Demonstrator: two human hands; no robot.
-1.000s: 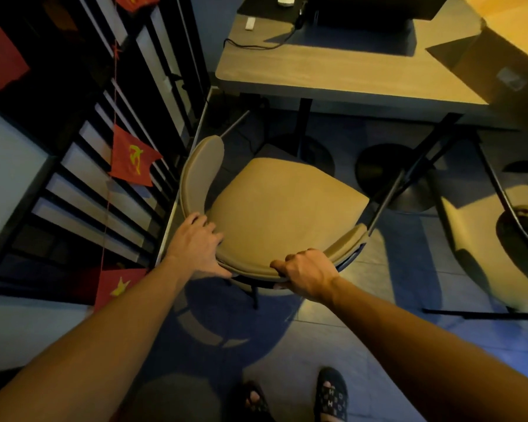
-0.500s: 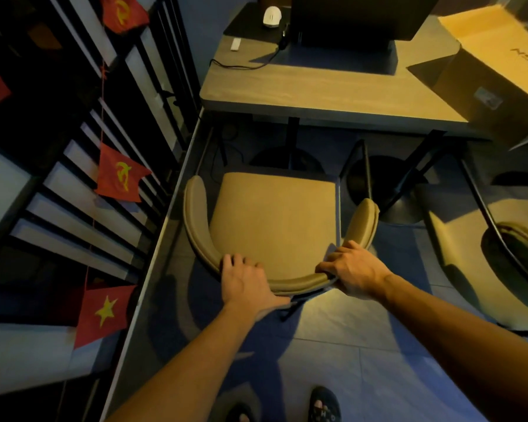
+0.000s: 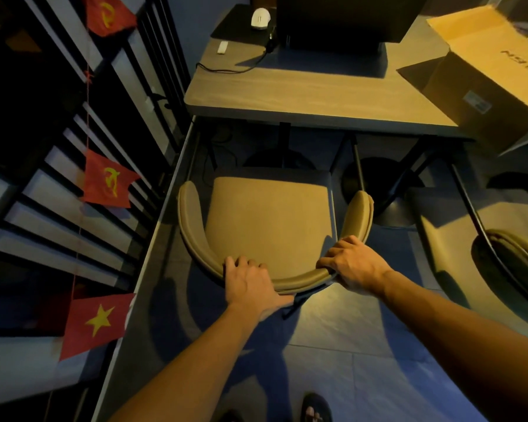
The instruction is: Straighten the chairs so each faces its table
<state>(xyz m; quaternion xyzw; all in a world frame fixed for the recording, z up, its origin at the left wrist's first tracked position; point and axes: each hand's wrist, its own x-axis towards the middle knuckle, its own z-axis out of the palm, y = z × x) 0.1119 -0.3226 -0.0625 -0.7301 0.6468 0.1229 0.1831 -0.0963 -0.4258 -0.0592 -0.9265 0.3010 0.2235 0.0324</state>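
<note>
A tan padded chair [image 3: 269, 220] with a curved backrest stands below me, its seat front pointing squarely at the grey table [image 3: 302, 92]. My left hand [image 3: 250, 284] grips the backrest at its left-centre, fingers over the top edge. My right hand [image 3: 351, 263] grips the backrest at its right bend. A second tan chair [image 3: 482, 248] stands to the right, turned at an angle, partly cut off by the frame edge.
A dark slatted railing with red flags [image 3: 107, 184] runs close along the left. On the table sit a monitor base [image 3: 333, 53], a white mouse [image 3: 260, 18] and an open cardboard box [image 3: 488, 77]. Round table bases [image 3: 384, 184] stand under the table.
The chair has swung from an angle to face the table squarely and slid closer to it. Both hands stayed on the backrest, shifting along its rim.
</note>
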